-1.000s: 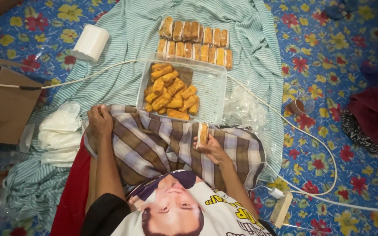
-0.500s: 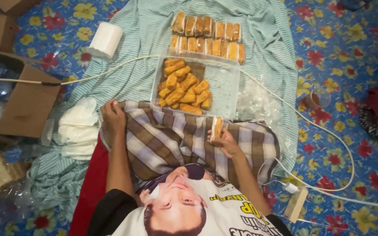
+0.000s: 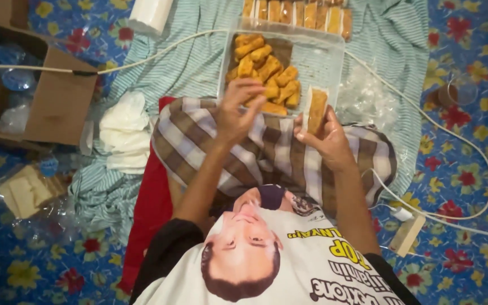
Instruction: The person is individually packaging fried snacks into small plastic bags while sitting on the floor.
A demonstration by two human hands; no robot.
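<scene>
My right hand (image 3: 324,137) holds a clear plastic wrapper with a golden fried snack (image 3: 316,110) inside, upright above my checked cloth lap (image 3: 266,152). My left hand (image 3: 238,110) is raised with fingers apart, reaching over the near edge of a clear plastic tray (image 3: 326,62). A pile of fried snack sticks (image 3: 264,70) lies in the tray's left half. Wrapped snacks (image 3: 297,11) sit in a row beyond the tray on the striped teal cloth (image 3: 193,68).
A white cord (image 3: 159,53) runs across the cloth and loops right. An open cardboard box (image 3: 57,96) stands at left, white plastic bags (image 3: 122,130) beside my knee, a white roll (image 3: 151,14) at top, crumpled clear wrappers (image 3: 365,99) right of the tray.
My left hand has lifted off my knee and moved right toward the tray. My right hand has raised the wrapped snack. The camera has shifted closer over the lap.
</scene>
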